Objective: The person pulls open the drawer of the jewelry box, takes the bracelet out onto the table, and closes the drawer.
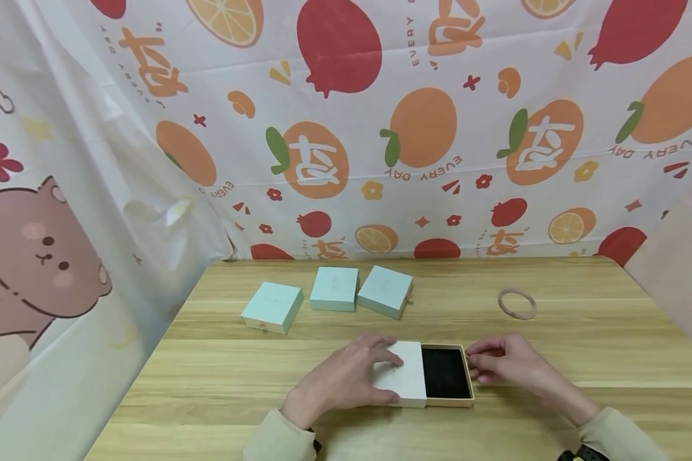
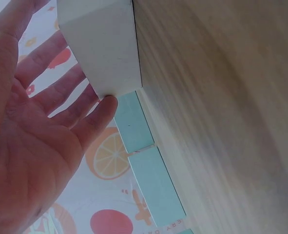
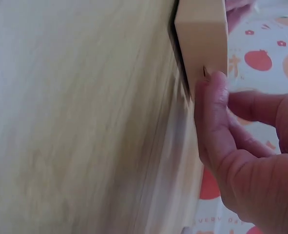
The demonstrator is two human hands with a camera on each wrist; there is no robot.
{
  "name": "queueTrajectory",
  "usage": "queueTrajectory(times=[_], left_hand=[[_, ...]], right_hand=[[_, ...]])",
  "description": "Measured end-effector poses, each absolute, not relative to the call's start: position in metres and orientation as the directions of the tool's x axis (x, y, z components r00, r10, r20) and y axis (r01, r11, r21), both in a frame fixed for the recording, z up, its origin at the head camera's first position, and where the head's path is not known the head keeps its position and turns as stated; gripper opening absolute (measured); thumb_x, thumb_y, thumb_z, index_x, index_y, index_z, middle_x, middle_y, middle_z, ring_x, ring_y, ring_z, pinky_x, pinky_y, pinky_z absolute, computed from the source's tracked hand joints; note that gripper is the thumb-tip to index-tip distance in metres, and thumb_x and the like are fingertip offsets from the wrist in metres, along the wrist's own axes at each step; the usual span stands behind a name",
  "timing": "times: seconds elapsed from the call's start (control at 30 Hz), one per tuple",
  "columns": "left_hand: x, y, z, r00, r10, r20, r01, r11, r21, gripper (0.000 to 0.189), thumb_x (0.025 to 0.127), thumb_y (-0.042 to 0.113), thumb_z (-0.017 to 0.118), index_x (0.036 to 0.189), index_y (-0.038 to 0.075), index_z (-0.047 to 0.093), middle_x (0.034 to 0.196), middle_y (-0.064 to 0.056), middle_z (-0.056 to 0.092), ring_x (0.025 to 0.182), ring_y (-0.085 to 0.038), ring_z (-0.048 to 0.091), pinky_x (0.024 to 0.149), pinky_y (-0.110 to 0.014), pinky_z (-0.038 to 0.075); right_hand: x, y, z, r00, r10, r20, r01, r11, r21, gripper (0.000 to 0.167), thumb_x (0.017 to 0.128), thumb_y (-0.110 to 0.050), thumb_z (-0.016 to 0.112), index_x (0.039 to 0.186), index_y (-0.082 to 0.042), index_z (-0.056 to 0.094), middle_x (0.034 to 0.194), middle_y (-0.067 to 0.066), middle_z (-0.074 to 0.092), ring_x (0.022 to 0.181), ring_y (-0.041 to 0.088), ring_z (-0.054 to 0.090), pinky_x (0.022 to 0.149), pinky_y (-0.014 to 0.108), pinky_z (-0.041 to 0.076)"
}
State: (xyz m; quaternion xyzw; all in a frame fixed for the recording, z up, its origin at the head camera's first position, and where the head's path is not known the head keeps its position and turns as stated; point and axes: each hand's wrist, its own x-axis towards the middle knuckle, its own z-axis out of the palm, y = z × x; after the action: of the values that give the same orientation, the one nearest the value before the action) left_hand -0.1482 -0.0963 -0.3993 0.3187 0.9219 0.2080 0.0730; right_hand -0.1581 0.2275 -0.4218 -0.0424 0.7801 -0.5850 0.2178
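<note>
A white drawer-style box [image 1: 413, 371] lies on the table before me, its tan drawer [image 1: 451, 403] slid partway out to the right. Black padding [image 1: 445, 373] lines the drawer. My left hand [image 1: 352, 378] grips the white outer sleeve, thumb at the near side and fingers across the top towards the far side. In the left wrist view the sleeve [image 2: 102, 48] sits between thumb and fingers. At the drawer's right end, my right hand [image 1: 513, 365] pinches a small pull tab [image 3: 206, 73], mostly hidden by the fingertips.
Three mint-green boxes, a left one [image 1: 272, 306], a middle one [image 1: 334, 288] and a right one [image 1: 385, 291], stand farther back. A pale ring-shaped bangle [image 1: 517, 303] lies at the right. A fruit-print curtain [image 1: 369, 128] hangs behind the wooden table [image 1: 207, 384].
</note>
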Motion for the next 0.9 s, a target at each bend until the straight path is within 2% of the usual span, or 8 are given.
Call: queueTrajectory(times=[0.2, 0.43, 0.63, 0.9], left_hand=[[-0.1495, -0.0957, -0.4006, -0.787, 0.617, 0.004, 0.557, 0.709, 0.433, 0.046, 0.081, 0.044, 0.085, 0.122, 0.026, 0.074, 0.151, 0.000, 0.055, 0.141, -0.022, 0.051, 0.114, -0.042, 0.045], [-0.1481, -0.0973, -0.4005, -0.792, 0.610, 0.008, 0.549, 0.707, 0.445, 0.045, 0.081, 0.043, 0.085, 0.122, 0.027, 0.074, 0.150, 0.001, 0.056, 0.140, -0.021, 0.051, 0.113, -0.041, 0.046], [-0.1477, -0.0971, -0.4002, -0.792, 0.611, 0.015, 0.554, 0.707, 0.439, 0.046, 0.080, 0.044, 0.085, 0.122, 0.027, 0.074, 0.150, 0.001, 0.056, 0.140, -0.023, 0.051, 0.113, -0.044, 0.046], [-0.1475, -0.0966, -0.3994, -0.793, 0.610, 0.005, 0.550, 0.712, 0.435, 0.047, 0.080, 0.044, 0.086, 0.122, 0.028, 0.074, 0.151, 0.001, 0.056, 0.141, -0.023, 0.051, 0.114, -0.045, 0.045]], right_hand=[[-0.1567, 0.2216, -0.4249, -0.913, -0.283, -0.295, 0.206, 0.306, -0.929, 0.030, 0.096, 0.000, 0.063, 0.122, 0.016, 0.062, 0.095, 0.009, 0.073, 0.084, 0.014, 0.070, 0.073, 0.028, 0.062], [-0.1547, 0.2199, -0.4237, -0.899, -0.320, -0.297, 0.194, 0.315, -0.929, 0.034, 0.096, 0.001, 0.062, 0.126, 0.015, 0.056, 0.091, 0.010, 0.072, 0.083, 0.017, 0.070, 0.072, 0.030, 0.062], [-0.1521, 0.2200, -0.4221, -0.891, -0.354, -0.285, 0.192, 0.276, -0.942, 0.041, 0.093, 0.006, 0.062, 0.131, 0.018, 0.051, 0.094, 0.012, 0.072, 0.086, 0.019, 0.071, 0.078, 0.031, 0.063], [-0.1505, 0.2178, -0.4227, -0.903, -0.332, -0.274, 0.189, 0.266, -0.945, 0.040, 0.093, 0.010, 0.061, 0.130, 0.020, 0.051, 0.095, 0.013, 0.070, 0.084, 0.018, 0.070, 0.079, 0.032, 0.062]])
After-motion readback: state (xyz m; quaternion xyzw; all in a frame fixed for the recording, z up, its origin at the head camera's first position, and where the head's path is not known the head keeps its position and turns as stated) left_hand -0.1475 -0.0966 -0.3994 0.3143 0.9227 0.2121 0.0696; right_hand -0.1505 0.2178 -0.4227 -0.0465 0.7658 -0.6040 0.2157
